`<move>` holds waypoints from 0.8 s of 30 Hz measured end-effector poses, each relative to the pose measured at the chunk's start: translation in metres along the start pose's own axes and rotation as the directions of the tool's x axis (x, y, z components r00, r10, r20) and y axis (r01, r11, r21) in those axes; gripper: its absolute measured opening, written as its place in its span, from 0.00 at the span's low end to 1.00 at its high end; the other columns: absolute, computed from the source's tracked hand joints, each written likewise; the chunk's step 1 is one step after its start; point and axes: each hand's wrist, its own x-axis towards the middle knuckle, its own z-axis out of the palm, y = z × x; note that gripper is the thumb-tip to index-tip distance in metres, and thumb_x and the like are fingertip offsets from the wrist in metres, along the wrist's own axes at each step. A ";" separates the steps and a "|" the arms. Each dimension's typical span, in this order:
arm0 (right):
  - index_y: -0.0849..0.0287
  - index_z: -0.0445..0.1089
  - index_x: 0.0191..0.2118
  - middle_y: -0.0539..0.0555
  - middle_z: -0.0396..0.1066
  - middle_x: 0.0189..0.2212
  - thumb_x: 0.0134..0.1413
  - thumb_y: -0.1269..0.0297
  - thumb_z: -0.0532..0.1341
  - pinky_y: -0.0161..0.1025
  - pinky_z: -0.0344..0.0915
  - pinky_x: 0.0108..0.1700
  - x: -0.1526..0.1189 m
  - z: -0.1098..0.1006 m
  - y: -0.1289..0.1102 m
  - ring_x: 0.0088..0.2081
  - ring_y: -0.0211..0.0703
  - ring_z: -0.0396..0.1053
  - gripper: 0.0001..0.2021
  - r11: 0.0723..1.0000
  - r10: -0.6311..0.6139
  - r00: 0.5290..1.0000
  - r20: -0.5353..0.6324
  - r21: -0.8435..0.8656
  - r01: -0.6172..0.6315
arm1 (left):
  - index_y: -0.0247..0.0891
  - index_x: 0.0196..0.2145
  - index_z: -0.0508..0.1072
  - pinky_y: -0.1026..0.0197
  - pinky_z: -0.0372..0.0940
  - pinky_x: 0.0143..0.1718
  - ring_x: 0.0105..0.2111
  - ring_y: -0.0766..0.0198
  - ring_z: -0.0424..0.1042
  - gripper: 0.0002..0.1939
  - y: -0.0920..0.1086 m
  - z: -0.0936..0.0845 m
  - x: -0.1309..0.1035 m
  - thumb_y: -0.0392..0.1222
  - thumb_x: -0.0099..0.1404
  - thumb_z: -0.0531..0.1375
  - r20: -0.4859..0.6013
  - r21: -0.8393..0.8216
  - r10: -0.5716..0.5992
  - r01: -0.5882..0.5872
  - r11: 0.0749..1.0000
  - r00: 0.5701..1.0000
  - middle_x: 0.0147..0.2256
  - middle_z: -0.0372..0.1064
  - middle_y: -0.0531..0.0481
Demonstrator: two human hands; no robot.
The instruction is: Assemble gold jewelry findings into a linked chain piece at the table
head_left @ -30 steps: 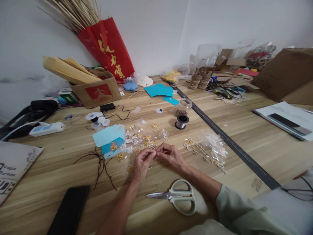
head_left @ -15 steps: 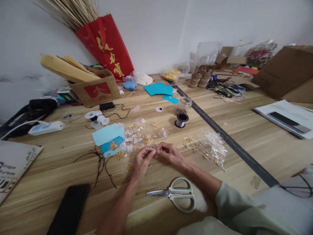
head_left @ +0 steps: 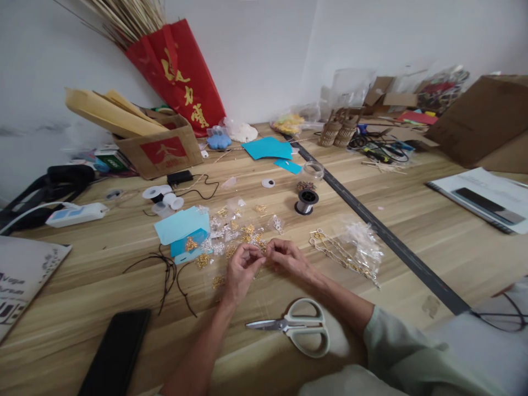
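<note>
My left hand (head_left: 243,269) and my right hand (head_left: 289,258) meet fingertip to fingertip over the middle of the table. Thumb and forefinger are pinched on each; what sits between them is too small to make out. Just beyond lie small heaps of gold beads (head_left: 249,234) and silver beads (head_left: 218,245), some in clear bags. Light-handled scissors (head_left: 295,325) rest in front of my wrists, blades pointing left. Right of my right hand are chains (head_left: 336,253) beside crumpled clear plastic bags (head_left: 363,245). A spool of wire (head_left: 306,202) stands farther back.
Blue cards (head_left: 181,225) and black cord (head_left: 167,275) lie to the left, with a black phone (head_left: 117,352) nearer. A jar (head_left: 312,171) stands behind the spool. A dark strip (head_left: 371,217) crosses the table. Paper bag (head_left: 160,148), red bag (head_left: 181,77) and cardboard box (head_left: 482,121) line the back.
My hands have shifted very slightly to the right, and the fingertips have moved a little apart. The things on the table have stayed in place.
</note>
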 end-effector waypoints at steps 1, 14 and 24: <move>0.62 0.64 0.26 0.46 0.61 0.17 0.44 0.64 0.59 0.29 0.56 0.21 0.000 0.000 0.000 0.19 0.31 0.57 0.06 1.000 0.007 1.000 -0.016 -0.006 -0.008 | 0.36 0.32 0.66 0.67 0.64 0.29 0.28 0.67 0.70 0.12 0.001 0.001 -0.001 0.36 0.50 0.64 -0.016 0.011 0.012 -0.011 1.000 1.000 0.26 0.70 0.53; 0.62 0.64 0.25 0.44 0.57 0.16 0.46 0.64 0.58 0.30 0.48 0.22 -0.001 -0.001 0.001 0.19 0.31 0.52 0.06 0.990 -0.026 0.999 -0.040 -0.137 0.020 | 0.39 0.34 0.72 0.62 0.65 0.37 0.30 0.64 0.71 0.06 -0.007 0.001 -0.008 0.34 0.57 0.59 -0.003 0.488 0.482 -0.420 0.765 0.876 0.28 0.72 0.50; 0.62 0.64 0.25 0.46 0.57 0.19 0.49 0.63 0.57 0.31 0.48 0.24 -0.006 0.002 -0.004 0.23 0.32 0.53 0.08 0.951 -0.104 0.993 -0.058 -0.298 0.082 | 0.39 0.36 0.75 0.59 0.66 0.39 0.35 0.60 0.71 0.09 -0.005 -0.001 -0.009 0.35 0.61 0.56 0.121 0.560 0.555 -0.518 0.646 0.823 0.32 0.72 0.44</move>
